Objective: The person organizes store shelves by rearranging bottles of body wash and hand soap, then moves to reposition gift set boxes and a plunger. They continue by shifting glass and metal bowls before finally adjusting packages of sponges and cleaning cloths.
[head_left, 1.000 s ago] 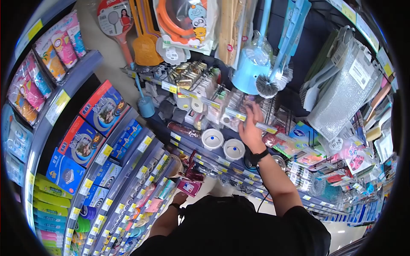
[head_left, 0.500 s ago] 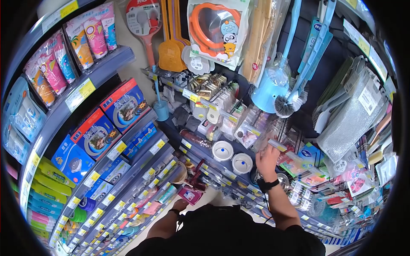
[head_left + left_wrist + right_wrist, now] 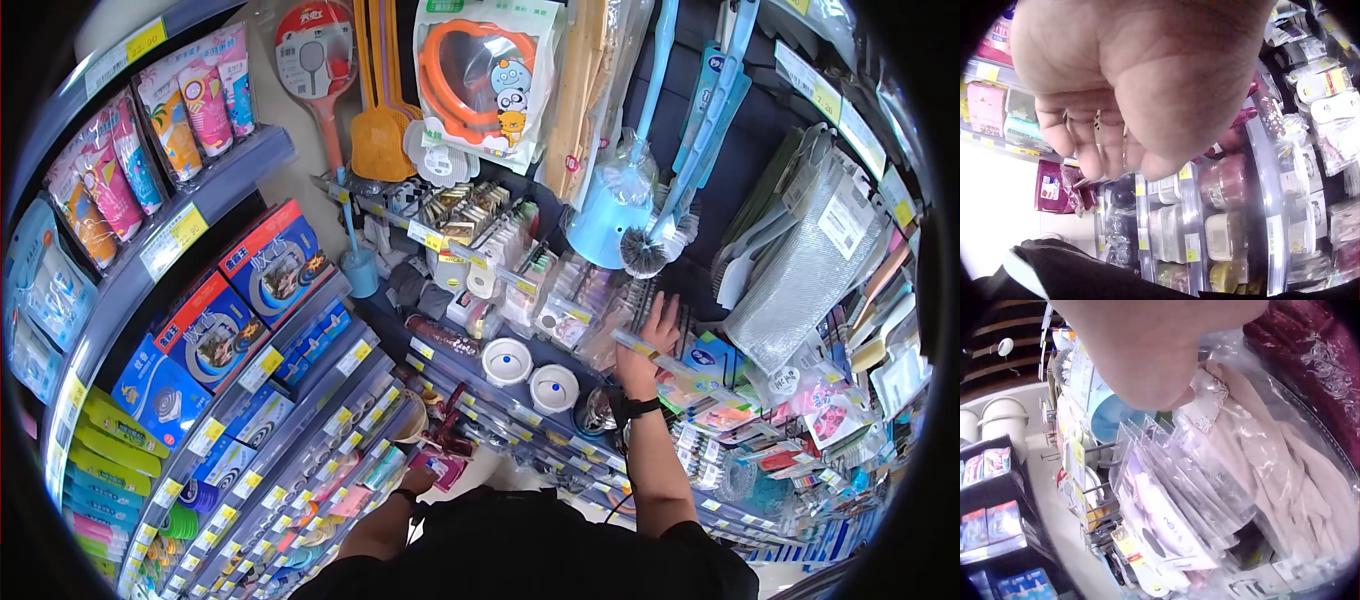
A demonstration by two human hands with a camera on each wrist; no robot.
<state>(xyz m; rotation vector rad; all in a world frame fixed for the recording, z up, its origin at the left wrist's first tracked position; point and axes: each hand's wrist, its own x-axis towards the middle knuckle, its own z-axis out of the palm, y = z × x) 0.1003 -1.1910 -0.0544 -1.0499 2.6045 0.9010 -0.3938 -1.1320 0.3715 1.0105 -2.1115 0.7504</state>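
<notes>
My right hand (image 3: 650, 345) reaches among plastic-wrapped packets hanging on hooks, its fingers extended and slightly spread. In the right wrist view, the heel of that hand (image 3: 1154, 350) overlaps a bagged beige fabric item (image 3: 1272, 456) with a patterned white label, and its fingertips are hidden. Clear hanging packets (image 3: 1166, 494) stand just below it. My left hand (image 3: 415, 482) hangs low beside the shelves, fingers loosely curled in the left wrist view. Past those fingertips shows a magenta package (image 3: 1054, 187), jutting out by the lower shelf, with no clear grip on it.
Two white bowls (image 3: 507, 361) stand on the shelf left of my right arm. A blue toilet brush set (image 3: 608, 225) hangs above, with a silvery padded bag (image 3: 780, 310) to its right. Boxed goods (image 3: 210, 335) fill the left shelves, whose edges carry price tags.
My right hand has moved rightward along the hanging packets, past the toilet brush, and dipped before rising a little. The head view has shifted. My left hand stays low by the magenta package.
</notes>
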